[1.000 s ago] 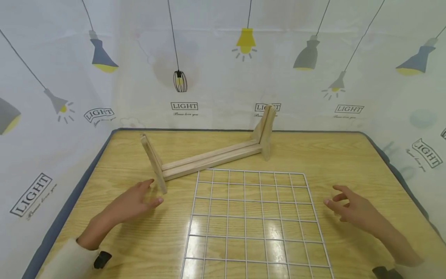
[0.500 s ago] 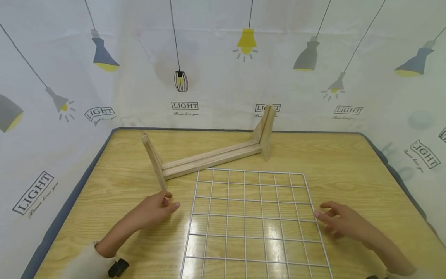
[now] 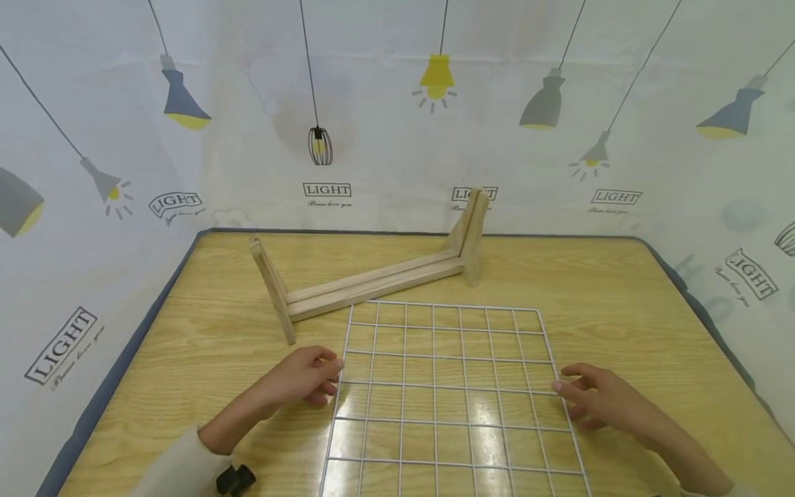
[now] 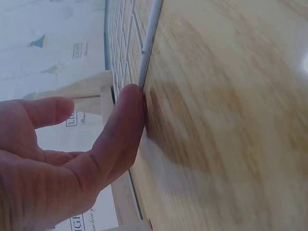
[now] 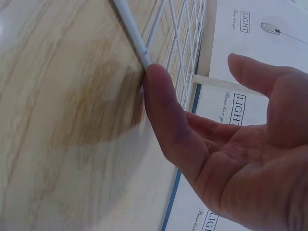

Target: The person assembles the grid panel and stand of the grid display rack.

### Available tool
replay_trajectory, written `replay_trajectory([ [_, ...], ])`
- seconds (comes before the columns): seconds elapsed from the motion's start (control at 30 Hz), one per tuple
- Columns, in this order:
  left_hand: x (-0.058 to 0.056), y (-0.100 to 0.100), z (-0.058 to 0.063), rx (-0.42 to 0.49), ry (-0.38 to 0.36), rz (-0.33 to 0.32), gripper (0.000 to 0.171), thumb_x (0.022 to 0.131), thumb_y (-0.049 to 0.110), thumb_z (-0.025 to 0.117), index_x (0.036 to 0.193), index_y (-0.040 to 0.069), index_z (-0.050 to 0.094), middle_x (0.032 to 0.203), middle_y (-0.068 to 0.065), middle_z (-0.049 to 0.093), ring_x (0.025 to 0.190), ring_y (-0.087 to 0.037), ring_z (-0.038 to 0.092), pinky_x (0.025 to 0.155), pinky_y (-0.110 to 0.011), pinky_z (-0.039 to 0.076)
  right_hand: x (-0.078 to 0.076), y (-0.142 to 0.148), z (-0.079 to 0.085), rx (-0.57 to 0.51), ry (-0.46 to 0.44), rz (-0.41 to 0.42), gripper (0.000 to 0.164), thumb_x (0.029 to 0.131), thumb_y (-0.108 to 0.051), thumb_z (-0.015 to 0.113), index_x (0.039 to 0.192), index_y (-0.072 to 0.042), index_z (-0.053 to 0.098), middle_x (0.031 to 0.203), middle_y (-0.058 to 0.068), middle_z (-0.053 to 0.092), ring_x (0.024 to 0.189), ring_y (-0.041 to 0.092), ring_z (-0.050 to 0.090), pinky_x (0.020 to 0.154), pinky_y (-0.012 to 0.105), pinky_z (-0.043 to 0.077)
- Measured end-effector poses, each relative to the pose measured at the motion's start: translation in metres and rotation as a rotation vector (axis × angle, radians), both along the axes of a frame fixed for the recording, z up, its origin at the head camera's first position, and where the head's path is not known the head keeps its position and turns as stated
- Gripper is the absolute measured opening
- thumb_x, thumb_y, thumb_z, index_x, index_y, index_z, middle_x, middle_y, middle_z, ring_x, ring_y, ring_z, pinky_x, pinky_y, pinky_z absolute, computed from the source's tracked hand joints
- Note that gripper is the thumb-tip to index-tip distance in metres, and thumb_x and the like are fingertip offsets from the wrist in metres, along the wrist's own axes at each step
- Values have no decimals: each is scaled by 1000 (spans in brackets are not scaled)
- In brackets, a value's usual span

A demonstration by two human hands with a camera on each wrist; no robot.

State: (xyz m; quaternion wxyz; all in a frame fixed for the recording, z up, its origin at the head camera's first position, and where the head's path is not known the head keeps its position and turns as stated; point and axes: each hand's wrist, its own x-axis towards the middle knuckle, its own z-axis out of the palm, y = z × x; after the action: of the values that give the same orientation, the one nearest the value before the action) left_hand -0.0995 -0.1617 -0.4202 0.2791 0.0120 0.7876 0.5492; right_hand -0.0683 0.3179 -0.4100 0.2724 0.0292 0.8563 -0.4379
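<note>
A white wire grid panel [image 3: 434, 357] lies flat on the wooden table between my two hands. My left hand [image 3: 304, 378] is at its left edge; in the left wrist view its fingertips [image 4: 130, 94] are right at the outer wire, with the thumb held apart above. At the opposite edge is my right hand [image 3: 599, 400]. In the right wrist view a bent fingertip [image 5: 158, 77] meets the panel's border wire [image 5: 129, 24], the thumb standing well away from it. Neither hand closes round the wire.
Behind the panel stands a wooden frame [image 3: 375, 282], a long grooved bar with an upright at each end, set at a slant. The table [image 3: 584, 276] has a dark blue edge. A white sheet [image 3: 385, 124] printed with lamps surrounds it.
My left hand has moved right and toward me, from beside the frame's left upright to the panel's left edge. My right hand has come left to the right edge. Panel and frame stay put.
</note>
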Motion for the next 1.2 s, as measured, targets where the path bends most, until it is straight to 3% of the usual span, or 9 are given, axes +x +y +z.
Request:
replay_trajectory([
  [0.17, -3, 2, 0, 10, -33, 7, 45, 105, 19, 47, 131, -18, 46, 107, -23, 63, 91, -24, 68, 77, -37, 60, -2, 1, 1, -4, -26, -6, 66, 103, -35, 53, 142, 15, 33, 119, 25, 61, 92, 26, 68, 74, 40, 61],
  [0.33, -5, 5, -2, -35, 11, 7, 41, 105, 17, 47, 125, -18, 54, 99, -19, 64, 84, -20, 68, 71, -36, 60, -3, 2, -1, -2, -52, -25, 67, 104, -37, 51, 143, 15, 32, 118, 22, 64, 92, 25, 67, 76, 40, 60],
  [0.57, -7, 11, -7, -106, 56, 52, 32, 103, 15, 49, 93, -10, 67, 79, -11, 66, 66, -14, 64, 60, -29, 58, -4, 4, -9, -42, -76, -57, 66, 106, -36, 47, 144, 15, 29, 115, 18, 62, 91, 22, 62, 76, 37, 59],
  [0.77, -9, 12, -8, -122, 76, 62, 35, 102, 16, 49, 81, -6, 67, 70, -8, 63, 60, -11, 61, 57, -25, 56, -2, 10, -14, -178, -86, -35, 54, 105, -19, 50, 139, 16, 31, 102, 9, 59, 89, 19, 60, 69, 36, 60],
  [1.0, -8, 11, -10, -118, 82, 54, 34, 103, 16, 49, 85, -7, 69, 74, -8, 65, 62, -11, 62, 59, -27, 57, -2, 16, -18, -435, -86, 74, 39, 105, -12, 50, 130, 10, 29, 109, 14, 69, 87, 29, 73, 73, 42, 61],
  [1.2, -9, 7, -12, -43, 48, 33, 34, 103, 15, 48, 91, -11, 67, 78, -9, 65, 66, -12, 63, 61, -27, 58, -1, 19, -23, -507, -138, 95, 36, 106, -11, 47, 135, 2, 31, 96, 12, 67, 80, 20, 71, 75, 39, 61],
])
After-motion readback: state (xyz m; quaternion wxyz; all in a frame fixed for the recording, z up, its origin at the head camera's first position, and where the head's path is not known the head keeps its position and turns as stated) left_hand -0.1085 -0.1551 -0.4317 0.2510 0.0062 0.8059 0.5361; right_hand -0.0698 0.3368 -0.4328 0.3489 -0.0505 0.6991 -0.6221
